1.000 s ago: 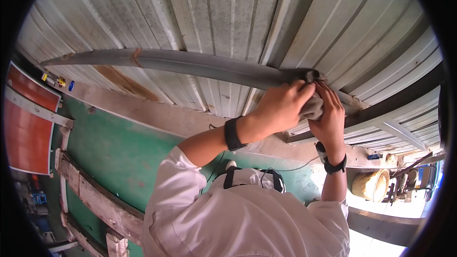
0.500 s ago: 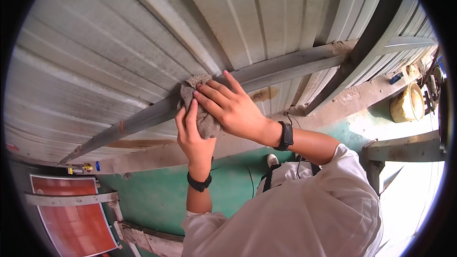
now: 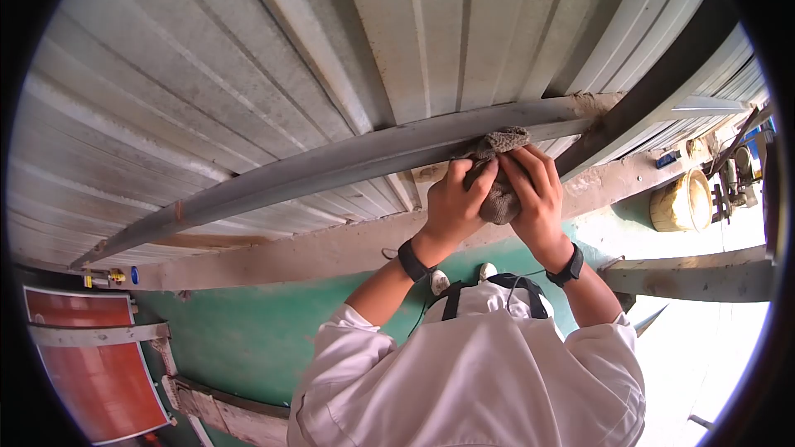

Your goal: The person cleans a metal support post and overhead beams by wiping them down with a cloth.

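Observation:
A crumpled grey-brown rag (image 3: 500, 199) is bunched between my two hands, just in front of the grey metal beam (image 3: 331, 157). My left hand (image 3: 454, 203) grips its left side with bent fingers. On the other side my right hand (image 3: 537, 199) holds it, fingers curled over the top. The upper fold of the cloth overlaps the beam's lower edge near its right end; whether it presses on the metal I cannot tell. Each wrist wears a black band.
Corrugated metal sheeting (image 3: 315, 50) rises behind the beam. A dark upright post (image 3: 629, 103) crosses at the right. Farther right stands a stained bucket (image 3: 681, 201). A red panel (image 3: 99, 372) is at lower left, above the green floor (image 3: 240, 331).
Both hands have moved right along the beam with the rag. The right hand, earlier laid flat over the cloth, now curls around it, and the rag is more bunched.

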The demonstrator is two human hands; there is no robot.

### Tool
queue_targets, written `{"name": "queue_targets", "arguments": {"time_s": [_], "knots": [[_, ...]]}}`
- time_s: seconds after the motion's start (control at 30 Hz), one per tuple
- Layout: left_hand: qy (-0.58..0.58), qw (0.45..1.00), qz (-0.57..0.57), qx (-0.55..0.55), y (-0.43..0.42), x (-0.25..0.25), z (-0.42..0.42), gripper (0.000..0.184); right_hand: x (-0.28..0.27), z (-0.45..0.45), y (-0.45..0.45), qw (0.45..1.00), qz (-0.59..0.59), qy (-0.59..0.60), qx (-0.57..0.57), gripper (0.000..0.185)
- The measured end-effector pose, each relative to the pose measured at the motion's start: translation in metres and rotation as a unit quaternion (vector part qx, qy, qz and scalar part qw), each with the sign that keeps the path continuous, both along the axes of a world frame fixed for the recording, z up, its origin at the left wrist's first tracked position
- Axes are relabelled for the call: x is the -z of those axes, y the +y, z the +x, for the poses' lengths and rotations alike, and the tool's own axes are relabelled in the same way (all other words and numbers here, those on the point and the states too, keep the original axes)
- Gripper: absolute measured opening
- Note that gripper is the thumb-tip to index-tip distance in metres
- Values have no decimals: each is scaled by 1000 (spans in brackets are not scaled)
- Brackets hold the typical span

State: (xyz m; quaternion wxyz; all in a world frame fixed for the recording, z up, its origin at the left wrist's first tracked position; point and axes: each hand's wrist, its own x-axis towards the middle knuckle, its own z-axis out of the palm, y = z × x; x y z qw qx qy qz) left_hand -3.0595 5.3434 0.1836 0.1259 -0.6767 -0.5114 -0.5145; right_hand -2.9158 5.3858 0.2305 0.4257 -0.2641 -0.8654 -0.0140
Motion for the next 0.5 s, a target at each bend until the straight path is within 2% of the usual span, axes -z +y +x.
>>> {"name": "queue_targets", "arguments": {"time_s": [0.17, 0.27, 0.43, 0.5], "knots": [[-20, 999, -39, 27, -15, -10, -16, 64, 2, -21, -15, 997, -50, 57, 4, 56], [-15, 999, -44, 5, -32, -13, -33, 67, 7, -38, -23, 995, -67, 77, -11, 56], [-22, 995, -47, -85, -70, -7, -65, 62, 8, -80, -38, 984, -93, 87, -128, 57], [-18, 994, -26, -100, -77, -3, -76, 62, 14, -93, -45, 980, -104, 89, -146, 64]]}}
